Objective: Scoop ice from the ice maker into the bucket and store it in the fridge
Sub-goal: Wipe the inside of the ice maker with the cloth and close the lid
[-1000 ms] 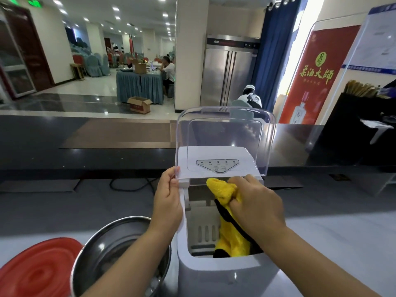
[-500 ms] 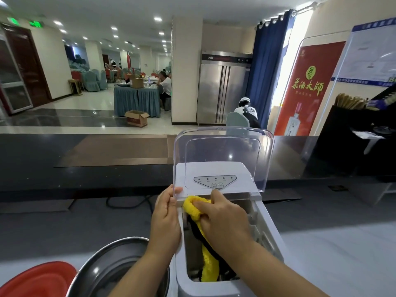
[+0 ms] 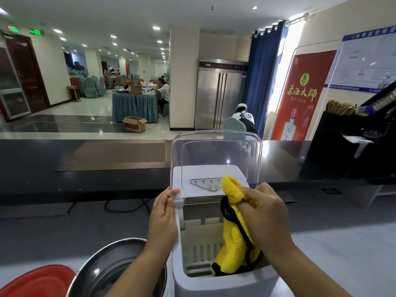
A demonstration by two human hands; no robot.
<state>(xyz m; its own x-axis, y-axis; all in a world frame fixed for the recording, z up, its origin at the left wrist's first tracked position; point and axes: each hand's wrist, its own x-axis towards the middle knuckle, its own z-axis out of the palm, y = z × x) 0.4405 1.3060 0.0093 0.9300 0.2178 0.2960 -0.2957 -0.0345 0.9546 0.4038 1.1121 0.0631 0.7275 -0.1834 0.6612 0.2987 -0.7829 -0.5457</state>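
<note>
A white ice maker (image 3: pixel 214 282) stands on the grey table (image 3: pixel 342 254) at the lower centre of the frame. Its clear lid (image 3: pixel 216 151) is raised upright behind the opening. The left grip (image 3: pixel 164 213) pinches the lower left corner of the clear lid, with the thumb in front and the fingers behind the plastic. The right grip (image 3: pixel 265 215) is clenched around a bunched yellow cloth (image 3: pixel 232 243) with black trim. The top of the cloth pokes up beside the control panel (image 3: pixel 206 183), and its lower end hangs down into the open compartment on the right side. The compartment's slotted white back wall shows to the left of the cloth.

At the lower left, just beside the ice maker, a steel bucket (image 3: pixel 120 266) stands open, partly covered by the left forearm; its contents cannot be made out. A red lid (image 3: pixel 36 281) lies in the bottom left corner, touching or nearly touching the bucket's rim.

Beyond a dark counter, in the upper centre, a tall steel fridge (image 3: pixel 220 97) stands closed against the wall, well apart from the table. A blue curtain (image 3: pixel 262 78) hangs to its right.
</note>
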